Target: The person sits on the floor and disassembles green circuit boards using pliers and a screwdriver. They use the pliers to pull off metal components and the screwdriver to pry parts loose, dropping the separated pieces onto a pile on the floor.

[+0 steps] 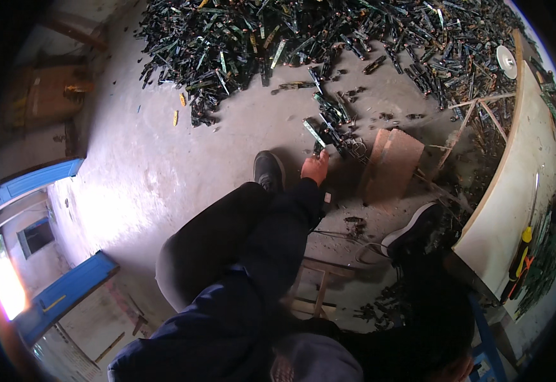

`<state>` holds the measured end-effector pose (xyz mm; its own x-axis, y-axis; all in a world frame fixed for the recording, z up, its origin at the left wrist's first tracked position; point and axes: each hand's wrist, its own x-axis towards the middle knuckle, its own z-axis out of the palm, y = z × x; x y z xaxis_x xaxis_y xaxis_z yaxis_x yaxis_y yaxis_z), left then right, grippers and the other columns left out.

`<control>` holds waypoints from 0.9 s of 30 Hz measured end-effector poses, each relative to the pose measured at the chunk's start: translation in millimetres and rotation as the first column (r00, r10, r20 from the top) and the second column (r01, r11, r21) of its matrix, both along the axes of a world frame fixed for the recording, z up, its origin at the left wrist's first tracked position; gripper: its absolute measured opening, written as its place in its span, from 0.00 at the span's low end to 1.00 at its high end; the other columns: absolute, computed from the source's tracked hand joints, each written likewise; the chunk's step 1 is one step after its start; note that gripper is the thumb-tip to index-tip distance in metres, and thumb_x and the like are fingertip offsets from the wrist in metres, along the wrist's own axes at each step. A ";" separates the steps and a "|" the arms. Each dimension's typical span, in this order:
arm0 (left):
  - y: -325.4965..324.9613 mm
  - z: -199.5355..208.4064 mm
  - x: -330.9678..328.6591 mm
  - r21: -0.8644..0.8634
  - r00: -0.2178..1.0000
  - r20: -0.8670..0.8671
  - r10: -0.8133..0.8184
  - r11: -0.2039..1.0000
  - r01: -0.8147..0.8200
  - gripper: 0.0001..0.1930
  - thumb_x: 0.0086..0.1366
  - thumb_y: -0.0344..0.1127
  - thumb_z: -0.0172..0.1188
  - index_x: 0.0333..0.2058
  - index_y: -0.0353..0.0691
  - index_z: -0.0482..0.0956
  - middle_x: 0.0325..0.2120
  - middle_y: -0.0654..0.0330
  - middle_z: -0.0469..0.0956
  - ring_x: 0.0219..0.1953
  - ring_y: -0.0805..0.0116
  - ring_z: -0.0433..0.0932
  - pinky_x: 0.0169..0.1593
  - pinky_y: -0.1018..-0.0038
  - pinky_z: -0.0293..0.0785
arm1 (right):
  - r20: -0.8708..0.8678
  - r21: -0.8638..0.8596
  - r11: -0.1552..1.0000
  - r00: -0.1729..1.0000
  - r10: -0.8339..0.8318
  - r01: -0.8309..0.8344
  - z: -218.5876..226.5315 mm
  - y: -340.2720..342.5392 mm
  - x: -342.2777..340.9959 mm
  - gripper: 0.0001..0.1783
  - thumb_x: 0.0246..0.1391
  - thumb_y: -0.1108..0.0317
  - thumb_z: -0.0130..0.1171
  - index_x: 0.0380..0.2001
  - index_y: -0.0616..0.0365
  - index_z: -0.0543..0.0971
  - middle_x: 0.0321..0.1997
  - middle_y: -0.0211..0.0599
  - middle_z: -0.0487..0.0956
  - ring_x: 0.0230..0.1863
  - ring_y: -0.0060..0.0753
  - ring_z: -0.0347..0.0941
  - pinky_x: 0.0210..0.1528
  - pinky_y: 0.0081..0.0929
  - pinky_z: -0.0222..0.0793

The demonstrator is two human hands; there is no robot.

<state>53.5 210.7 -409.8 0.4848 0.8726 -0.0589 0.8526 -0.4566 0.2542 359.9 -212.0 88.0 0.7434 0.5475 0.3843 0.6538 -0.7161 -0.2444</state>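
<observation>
Slim pale-green strip (312, 130), straight-edged, apparently pinched in left hand (315, 168); jagged dark heap (227, 48) beyond

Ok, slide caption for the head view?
Left hand at a green and dark strip, a heap of similar pieces beyond on the grey floor.

I see a heap of bits (240, 44) at twelve o'clock from the hand (315, 168), a block (400, 159) at three, a table (512, 184) beyond.

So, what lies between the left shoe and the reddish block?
In the head view, the left hand and shadowed floor lie between the left shoe and the reddish block.
</observation>
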 end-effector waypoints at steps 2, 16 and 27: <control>1.8 -25.3 -4.0 -0.022 0.984 -0.164 -0.063 0.998 0.060 0.18 0.64 0.38 0.48 0.50 0.36 0.67 0.25 0.50 0.80 0.29 0.55 0.81 0.32 0.64 0.75 | -0.146 0.159 0.985 0.988 -0.046 0.070 -1.0 12.4 -1.9 0.14 0.53 0.59 0.52 0.31 0.61 0.75 0.24 0.39 0.71 0.21 0.37 0.65 0.21 0.32 0.60; 31.6 37.5 15.9 -0.621 0.854 -0.115 0.508 0.634 -0.461 0.32 0.70 0.57 0.31 0.45 0.34 0.73 0.35 0.36 0.77 0.41 0.37 0.76 0.46 0.52 0.71 | -0.085 0.171 0.983 0.995 -0.057 0.071 1.8 72.0 -25.0 0.18 0.60 0.56 0.45 0.30 0.60 0.75 0.28 0.35 0.71 0.18 0.24 0.60 0.19 0.22 0.55; 67.6 57.6 31.3 -0.690 0.666 -0.255 0.701 0.351 -0.633 0.39 0.62 0.66 0.39 0.43 0.29 0.78 0.43 0.37 0.76 0.51 0.42 0.72 0.55 0.59 0.66 | -0.073 0.106 0.987 0.991 -0.114 0.121 4.5 73.0 -25.1 0.21 0.61 0.55 0.42 0.28 0.60 0.76 0.29 0.35 0.71 0.17 0.24 0.60 0.18 0.21 0.54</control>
<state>84.8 278.3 -352.2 -0.2062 0.6097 -0.7653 0.7569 0.5951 0.2701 334.8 -139.0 92.5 0.8258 0.4118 0.3853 0.5464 -0.7533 -0.3660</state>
